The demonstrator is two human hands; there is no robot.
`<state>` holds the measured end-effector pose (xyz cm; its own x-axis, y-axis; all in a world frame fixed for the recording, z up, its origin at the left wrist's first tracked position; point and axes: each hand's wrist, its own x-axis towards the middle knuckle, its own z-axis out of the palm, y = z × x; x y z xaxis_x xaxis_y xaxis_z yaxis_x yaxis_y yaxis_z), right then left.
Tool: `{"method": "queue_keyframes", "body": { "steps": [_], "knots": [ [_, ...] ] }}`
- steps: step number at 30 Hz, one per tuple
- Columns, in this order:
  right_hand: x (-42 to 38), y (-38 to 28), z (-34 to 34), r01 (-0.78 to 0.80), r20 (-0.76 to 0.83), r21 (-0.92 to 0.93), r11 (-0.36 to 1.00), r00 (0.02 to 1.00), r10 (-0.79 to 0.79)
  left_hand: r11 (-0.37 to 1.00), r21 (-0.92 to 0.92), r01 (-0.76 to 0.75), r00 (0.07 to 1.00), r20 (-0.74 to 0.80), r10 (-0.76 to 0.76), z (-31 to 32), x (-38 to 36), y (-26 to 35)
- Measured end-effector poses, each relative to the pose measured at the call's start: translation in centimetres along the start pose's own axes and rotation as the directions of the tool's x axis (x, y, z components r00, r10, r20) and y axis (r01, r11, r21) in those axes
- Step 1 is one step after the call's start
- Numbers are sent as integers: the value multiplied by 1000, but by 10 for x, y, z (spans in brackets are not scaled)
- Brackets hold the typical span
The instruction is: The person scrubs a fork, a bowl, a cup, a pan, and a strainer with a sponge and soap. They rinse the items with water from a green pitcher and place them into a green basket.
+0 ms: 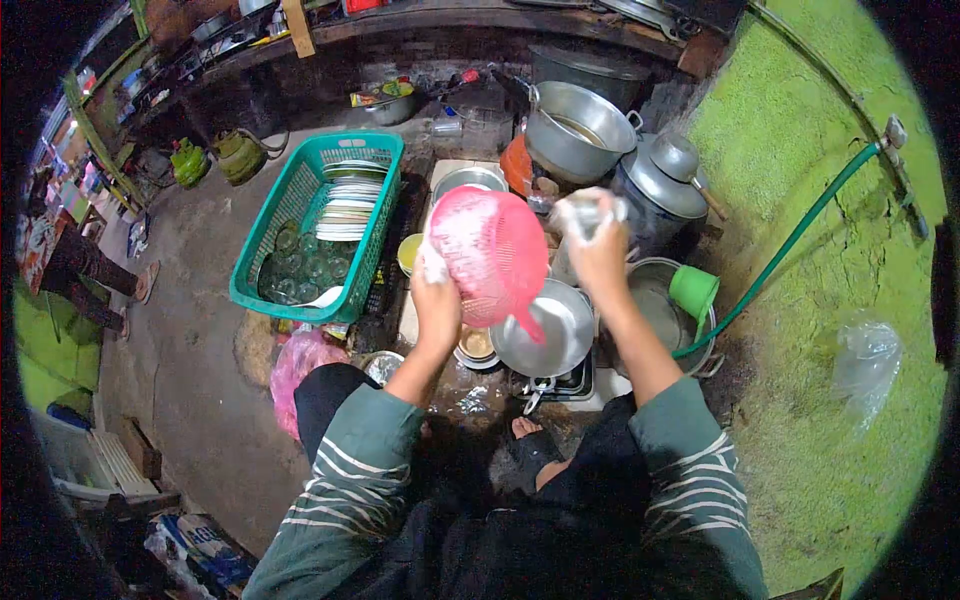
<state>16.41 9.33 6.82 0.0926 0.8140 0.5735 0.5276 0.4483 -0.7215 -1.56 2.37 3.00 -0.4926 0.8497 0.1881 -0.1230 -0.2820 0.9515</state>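
My left hand (437,290) is closed on the edge of a pink plastic colander (492,255), with white suds on the fingers and on the colander's surface. The colander is tilted up, its handle pointing down over a metal pan (560,335). To the right and apart from it, my right hand (595,235) is raised with curled fingers around a pale greyish object, smeared by motion, whose kind I cannot tell. Behind that hand stands a large aluminium pot (578,130). A yellow bowl (409,252) shows partly beside the colander.
A green basket (243,270) at left holds stacked plates (350,205) and several glasses (300,265). At right, a green dipper (693,292) sits in a metal basin (655,285) beside a green hose (790,265). A pink plastic bag (300,375) lies near my knee. Another person's legs (95,270) show far left.
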Motion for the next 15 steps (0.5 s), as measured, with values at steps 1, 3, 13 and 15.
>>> {"method": "queue_keyframes", "body": {
  "steps": [1, 3, 13, 15],
  "knots": [
    [-11, -6, 8, 207, 12, -32, 978, 978, -206, 983, -172, 67, 998, -2, -68, 0, 6, -10],
    [-43, -19, 26, 339, 178, 99, 936, 919, -352, 932, -341, 126, 991, 5, -133, -2, 11, -17],
    [-45, -26, 27, 312, 291, 31, 950, 906, -307, 878, -389, 278, 959, 60, -277, -11, 17, -22],
    [-66, -37, 29, 371, 343, 92, 924, 859, -379, 869, -413, 272, 961, 69, -268, -13, 18, -25]
  ]
}}
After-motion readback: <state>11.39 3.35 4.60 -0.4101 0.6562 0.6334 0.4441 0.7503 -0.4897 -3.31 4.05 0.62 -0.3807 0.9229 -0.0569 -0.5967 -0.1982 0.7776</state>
